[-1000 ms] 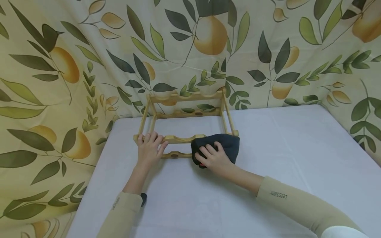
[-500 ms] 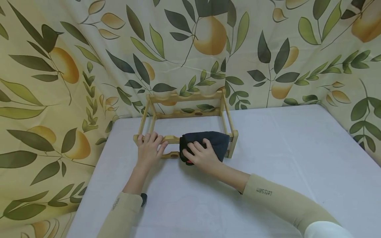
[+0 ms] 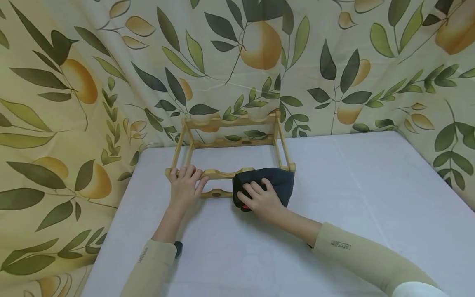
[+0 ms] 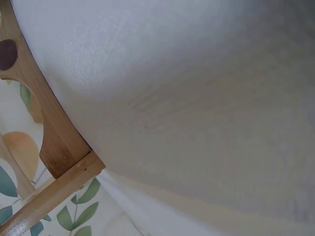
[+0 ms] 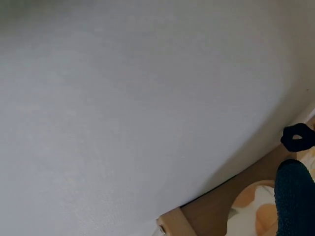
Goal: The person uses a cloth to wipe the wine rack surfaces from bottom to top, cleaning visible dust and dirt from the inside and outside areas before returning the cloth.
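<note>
A wooden wine rack (image 3: 219, 175) with scalloped rails stands at the back of the table. My left hand (image 3: 183, 190) holds the left end of its upper front rail, fingers over the top and thumb to the right. My right hand (image 3: 262, 201), fingers bent, grips a dark navy cloth (image 3: 282, 181) with a black end and a small red spot, over the right part of the front rails. The right wrist view shows the cloth's fuzzy edge (image 5: 295, 196) and a small black loop (image 5: 290, 144) near the rack. In the left wrist view, a rack rail (image 4: 54, 118) shows; neither wrist view shows fingers.
A white-covered table (image 3: 352, 185) extends in front of the rack and to its right. Behind the rack hangs a fabric backdrop (image 3: 315, 62) printed with fruit and leaves, which also runs down the left side.
My right hand slides the cloth left along the front rails, then back right to slightly left of where it was. My left hand stays on the rail and the rack keeps its place.
</note>
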### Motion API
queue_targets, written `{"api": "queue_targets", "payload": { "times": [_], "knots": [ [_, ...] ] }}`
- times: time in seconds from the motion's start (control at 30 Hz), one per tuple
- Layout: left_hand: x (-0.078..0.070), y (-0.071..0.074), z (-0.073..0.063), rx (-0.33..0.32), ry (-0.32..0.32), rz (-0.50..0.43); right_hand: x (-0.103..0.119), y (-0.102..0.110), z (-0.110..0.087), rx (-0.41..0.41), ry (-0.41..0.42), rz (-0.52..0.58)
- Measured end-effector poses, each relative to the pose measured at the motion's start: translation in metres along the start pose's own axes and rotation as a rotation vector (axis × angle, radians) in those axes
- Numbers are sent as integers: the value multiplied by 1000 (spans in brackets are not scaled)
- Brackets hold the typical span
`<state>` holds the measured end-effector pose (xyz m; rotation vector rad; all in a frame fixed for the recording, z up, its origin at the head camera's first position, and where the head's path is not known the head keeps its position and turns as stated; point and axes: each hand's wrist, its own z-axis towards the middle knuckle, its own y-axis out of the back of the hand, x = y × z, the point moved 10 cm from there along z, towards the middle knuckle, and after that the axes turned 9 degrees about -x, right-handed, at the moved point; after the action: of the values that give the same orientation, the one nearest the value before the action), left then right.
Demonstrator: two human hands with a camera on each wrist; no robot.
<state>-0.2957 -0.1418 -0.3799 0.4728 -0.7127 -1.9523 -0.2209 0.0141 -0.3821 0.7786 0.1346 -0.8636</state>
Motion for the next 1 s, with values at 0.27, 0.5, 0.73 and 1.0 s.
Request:
{"api": "queue_targets", "payload": {
  "times": [0.27,0.5,0.73,1.0],
  "knots": [
    [-1,0,0,-31,-18,14,6,19,-6,24,11,55],
    [-2,0,-1,-60,-34,15,7,30,-11,22,12,82],
    [-2,1,0,-66,-38,-4,7,32,-12,20,2,103],
    [-7,2,1,-72,-46,-1,6,34,-11,-6,-4,110]
  ]
}}
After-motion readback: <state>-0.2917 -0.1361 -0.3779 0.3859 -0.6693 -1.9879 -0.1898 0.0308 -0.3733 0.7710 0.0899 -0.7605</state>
